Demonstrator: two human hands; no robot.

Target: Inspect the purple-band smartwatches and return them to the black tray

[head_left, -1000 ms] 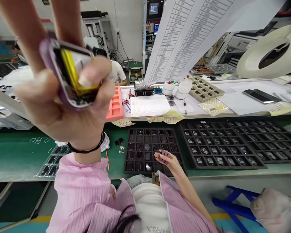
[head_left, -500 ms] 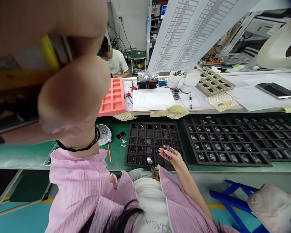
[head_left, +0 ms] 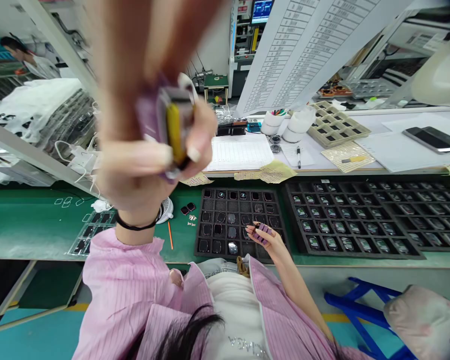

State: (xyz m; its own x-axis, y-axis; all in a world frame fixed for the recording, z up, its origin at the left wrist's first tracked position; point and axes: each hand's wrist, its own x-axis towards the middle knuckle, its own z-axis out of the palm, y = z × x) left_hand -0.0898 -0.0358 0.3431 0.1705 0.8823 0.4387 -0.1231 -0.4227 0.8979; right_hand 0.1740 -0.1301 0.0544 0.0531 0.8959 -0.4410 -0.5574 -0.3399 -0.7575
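Close to the camera, my left hand [head_left: 133, 172] is raised and blurred. Its thumb and fingers pinch a small purple-edged watch case [head_left: 177, 131], with a yellow strip and dark parts inside. My right hand [head_left: 272, 242] is low over the black foam tray [head_left: 220, 206], fingers curled around several small purple pieces [head_left: 261, 233], whose exact kind I cannot make out. Dark watch bodies and screens fill many of the tray's compartments, and a shiny one [head_left: 232, 247] is in the front row.
More black trays [head_left: 345, 227] with watch parts spread to the right. Left of the near tray are two dark watch pieces [head_left: 188, 208], an orange stick [head_left: 170, 235] and a white fan [head_left: 167, 210]. Printed sheets [head_left: 303, 45] hang ahead. A blue stool [head_left: 360, 305] stands at lower right.
My left hand has moved away from the camera and turned, so the watch case shows more clearly. The view has shifted slightly left. My right hand stays over the tray.
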